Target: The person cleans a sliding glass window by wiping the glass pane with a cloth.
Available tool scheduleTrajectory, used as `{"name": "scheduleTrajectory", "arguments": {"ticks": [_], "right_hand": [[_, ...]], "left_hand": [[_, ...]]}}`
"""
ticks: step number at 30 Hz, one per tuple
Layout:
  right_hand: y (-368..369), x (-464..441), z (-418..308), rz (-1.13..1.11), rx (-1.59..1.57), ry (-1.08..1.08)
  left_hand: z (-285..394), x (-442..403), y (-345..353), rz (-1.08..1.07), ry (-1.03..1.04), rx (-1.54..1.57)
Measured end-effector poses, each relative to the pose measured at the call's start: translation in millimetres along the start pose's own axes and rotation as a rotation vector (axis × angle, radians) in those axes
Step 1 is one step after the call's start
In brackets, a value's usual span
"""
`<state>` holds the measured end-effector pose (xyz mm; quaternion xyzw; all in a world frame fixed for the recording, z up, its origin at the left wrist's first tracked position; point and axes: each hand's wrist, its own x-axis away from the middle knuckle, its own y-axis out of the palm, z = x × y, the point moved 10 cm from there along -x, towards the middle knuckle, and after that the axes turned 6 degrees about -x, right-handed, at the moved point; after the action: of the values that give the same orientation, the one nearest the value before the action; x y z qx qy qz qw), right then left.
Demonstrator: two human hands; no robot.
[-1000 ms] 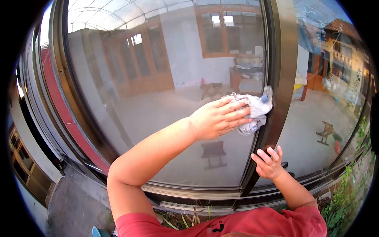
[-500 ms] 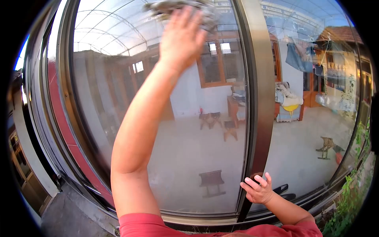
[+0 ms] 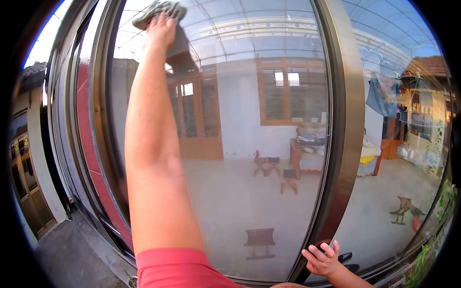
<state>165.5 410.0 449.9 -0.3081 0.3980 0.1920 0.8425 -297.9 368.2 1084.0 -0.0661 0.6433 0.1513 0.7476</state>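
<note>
My left hand (image 3: 161,32) is raised high on the left pane, its fingers closed on a crumpled grey cloth (image 3: 158,13) at the top of the glass. The bare left arm stretches up along the window pane (image 3: 240,201). At the lower right, my right hand (image 3: 321,259) rests with spread fingers against the dark metal window frame post (image 3: 342,182). Nothing is held in it.
Through the glass and in its reflections show small stools (image 3: 260,240), a wooden-framed window and a bed. Red panelling (image 3: 86,115) borders the frame on the left. Green plants (image 3: 422,261) grow at the lower right.
My left hand has moved left and up across the glass with the cloth. The view has shifted, so the window sits further right and lower. My right hand stays at the post.
</note>
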Motion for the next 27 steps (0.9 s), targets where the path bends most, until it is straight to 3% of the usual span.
{"name": "scheduleTrajectory", "arguments": {"ticks": [2,6,12,15,16,17,18,19,20,21,22,23,27], "right_hand": [[0,0,0,0.007,0.001,0.016],[0,-3,1,0.017,0.017,0.019],[3,-1,-1,-0.004,0.022,0.011],[3,-1,-1,-0.005,0.015,0.02],[2,-1,0,0.001,0.015,0.014],[0,-2,-1,0.007,0.013,0.005],[1,-2,-2,0.008,0.009,-0.002],[1,-3,-2,0.012,0.021,0.0],[0,-3,-2,0.012,0.029,-0.002],[0,-5,-4,0.006,0.019,-0.016],[-1,-5,-3,0.001,0.024,-0.021],[-1,-5,-3,-0.001,0.033,-0.022],[1,-1,-1,-0.033,0.034,-0.037]], "left_hand": [[-104,-1,23,-0.056,-0.148,-0.005],[-257,88,14,-0.116,-0.581,-0.129],[-255,77,18,-0.118,-0.602,-0.058],[-116,28,1,-0.004,-0.212,-0.008],[-38,19,3,-0.074,0.146,-0.485],[30,28,-21,0.082,0.191,-0.096],[82,21,-12,0.286,0.365,0.024],[178,64,-37,0.12,0.649,-0.396],[209,85,-40,-0.25,0.411,0.473],[264,128,-62,-0.097,0.711,0.309],[297,179,-81,0.271,0.92,0.283],[321,220,-75,0.385,1.002,0.313],[292,222,-85,0.36,0.862,0.332]]}}
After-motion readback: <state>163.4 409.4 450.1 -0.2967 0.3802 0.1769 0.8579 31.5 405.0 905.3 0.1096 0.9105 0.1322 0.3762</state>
